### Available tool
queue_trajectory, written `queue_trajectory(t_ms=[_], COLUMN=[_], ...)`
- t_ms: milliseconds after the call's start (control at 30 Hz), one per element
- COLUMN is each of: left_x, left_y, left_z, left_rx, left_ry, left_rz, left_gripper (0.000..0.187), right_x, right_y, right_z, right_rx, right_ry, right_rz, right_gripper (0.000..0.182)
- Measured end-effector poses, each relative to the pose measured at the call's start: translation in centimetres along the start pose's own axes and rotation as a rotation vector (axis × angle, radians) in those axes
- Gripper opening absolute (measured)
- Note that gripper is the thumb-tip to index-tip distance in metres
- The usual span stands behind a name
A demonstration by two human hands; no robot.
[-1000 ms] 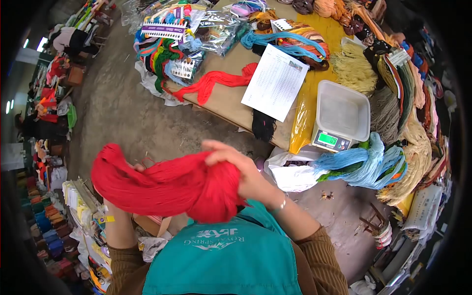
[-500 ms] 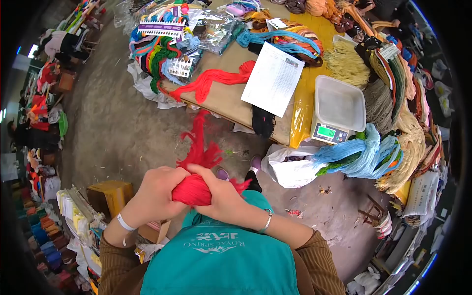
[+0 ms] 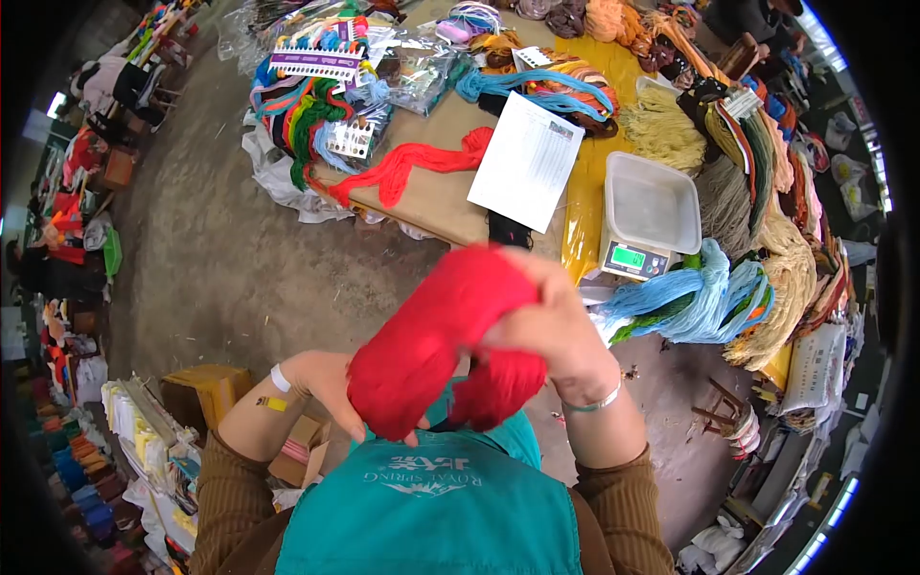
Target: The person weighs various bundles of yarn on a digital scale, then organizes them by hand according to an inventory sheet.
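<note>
A thick red skein of yarn [image 3: 431, 335] is bent into a loop in front of my apron, partly blurred by motion. My right hand [image 3: 561, 331] is closed around its right side, with the fingers inside the loop. On the other side, my left hand [image 3: 335, 388] grips the lower left end from behind; some fingertips show beneath the yarn and the rest are hidden. Beyond it on the table lie a lighter red strand of yarn [image 3: 407, 168] and a printed white sheet [image 3: 525, 163].
A digital scale [image 3: 632, 259] with a clear plastic tub [image 3: 655, 201] stands on the table edge [image 3: 431, 220]. Light blue yarn [image 3: 704, 297] hangs at the right. Colourful thread bundles [image 3: 316, 105] lie at the far left. A cardboard box [image 3: 213, 388] and a stool [image 3: 719, 407] stand on the floor.
The red skein, bunched tightly between both hands before, is now spread into a wide loop. My right hand has moved up and right; my left hand has shifted slightly left.
</note>
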State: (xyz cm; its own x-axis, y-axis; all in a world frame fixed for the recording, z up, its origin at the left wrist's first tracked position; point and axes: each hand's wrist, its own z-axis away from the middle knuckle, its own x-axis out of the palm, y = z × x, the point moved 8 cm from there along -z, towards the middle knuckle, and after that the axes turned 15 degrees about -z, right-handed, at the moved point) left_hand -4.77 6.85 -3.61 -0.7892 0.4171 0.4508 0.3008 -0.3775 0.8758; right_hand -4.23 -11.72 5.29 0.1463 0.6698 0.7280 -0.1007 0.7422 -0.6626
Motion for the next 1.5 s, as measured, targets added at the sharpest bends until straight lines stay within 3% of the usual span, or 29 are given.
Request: queue_trajectory(t_ms=[100,167,267,333,367,433,467,500,567,633,667,767,900,967,1000,1033,1100,1133,1200,1233,1267,1333,1367,1433,1500], left_x=[1.0,2.0,2.8,2.5,3.0,1.1,0.2,0.3,-0.1,-0.3,-0.6,-0.9,-1.8,-2.2,-2.2,-2.7,-2.6,-2.4,-2.6,-3.1,-3.1,-3.4,-3.5,-3.6,-3.5], left_y=[0.5,0.6,1.3,2.2,2.5,2.1,2.7,2.1,1.1,0.9,0.8,1.3,2.3,2.9,3.5,3.6,6.0,5.2,2.8,2.6,3.0,3.5,3.8,4.4,5.1], left_z=[-0.7,-0.9,-1.0,-1.2,-1.2,-0.3,-0.7,-1.2,-1.3,-1.6,-1.6,-1.6,-0.3,1.0,1.1,0.6,-1.1,-2.7,-3.1,-3.1,-3.4,-3.6,-3.8,-4.3,-4.8], left_rx=[0.296,0.236,0.163,0.208,0.206,0.202,0.286,0.283,0.466,0.510,0.556,0.631,0.702,0.554,0.482,0.481,0.631,0.570,0.516,0.597,0.598,0.492,0.532,0.526,0.508], left_ry=[-0.084,-0.049,0.028,0.081,0.084,0.472,0.584,0.582,0.613,0.601,0.654,0.691,0.759,0.992,1.043,1.044,1.012,0.883,0.736,0.775,0.775,0.872,0.869,0.867,0.854], left_rz=[-0.272,-0.222,-0.137,-0.183,-0.183,0.174,0.106,0.106,0.450,0.521,0.590,0.654,0.578,0.391,0.260,0.259,-0.144,0.006,0.147,0.161,0.163,0.130,0.093,0.023,-0.109], left_gripper=[0.058,0.051,0.042,0.044,0.044,0.050,0.061,0.061,0.064,0.068,0.068,0.066,0.077,0.083,0.097,0.097,0.108,0.112,0.099,0.084,0.084,0.073,0.069,0.066,0.060], right_x=[-4.5,-7.9,-12.2,-15.6,-15.0,-13.8,-13.4,-12.1,-9.2,-6.0,-3.9,-2.3,-1.7,-2.0,-1.7,-1.3,-1.4,-1.7,-2.2,-2.4,-2.5,-3.1,-3.3,-3.3,-3.9], right_y=[0.7,3.6,11.3,16.5,16.1,15.5,15.4,14.0,11.5,9.5,9.1,9.3,9.9,10.2,9.4,8.3,7.5,7.7,7.8,6.8,5.7,4.7,3.8,2.9,4.1], right_z=[-1.5,-2.9,-4.3,-4.4,-3.6,-2.0,-0.8,0.3,1.9,3.0,3.4,3.6,3.4,3.2,3.3,3.5,3.7,3.8,3.5,3.7,4.1,4.5,4.8,4.9,4.6], right_rx=[-0.147,-0.192,-0.062,0.048,-0.066,-0.235,-0.035,-0.036,-0.094,-0.170,-0.098,-0.164,-0.234,-0.106,-0.106,-0.117,-0.127,-0.131,-0.143,-0.306,-0.468,-0.556,-0.647,-0.666,-0.466], right_ry=[0.129,0.277,0.340,0.285,0.234,0.193,0.226,0.229,0.161,0.011,-0.108,-0.207,-0.154,-0.098,-0.099,-0.080,-0.063,-0.072,-0.080,-0.014,0.051,0.089,0.126,0.136,0.077], right_rz=[-0.281,-0.253,-0.204,0.355,0.738,1.102,0.465,0.464,0.172,0.142,-0.083,0.319,0.419,0.522,0.521,0.509,0.497,0.551,0.607,0.694,0.779,0.821,0.861,0.884,0.770], right_gripper=[0.031,0.028,0.026,0.031,0.036,0.038,0.035,0.035,0.034,0.030,0.035,0.046,0.043,0.031,0.031,0.026,0.021,0.021,0.021,0.023,0.026,0.030,0.033,0.036,0.037])
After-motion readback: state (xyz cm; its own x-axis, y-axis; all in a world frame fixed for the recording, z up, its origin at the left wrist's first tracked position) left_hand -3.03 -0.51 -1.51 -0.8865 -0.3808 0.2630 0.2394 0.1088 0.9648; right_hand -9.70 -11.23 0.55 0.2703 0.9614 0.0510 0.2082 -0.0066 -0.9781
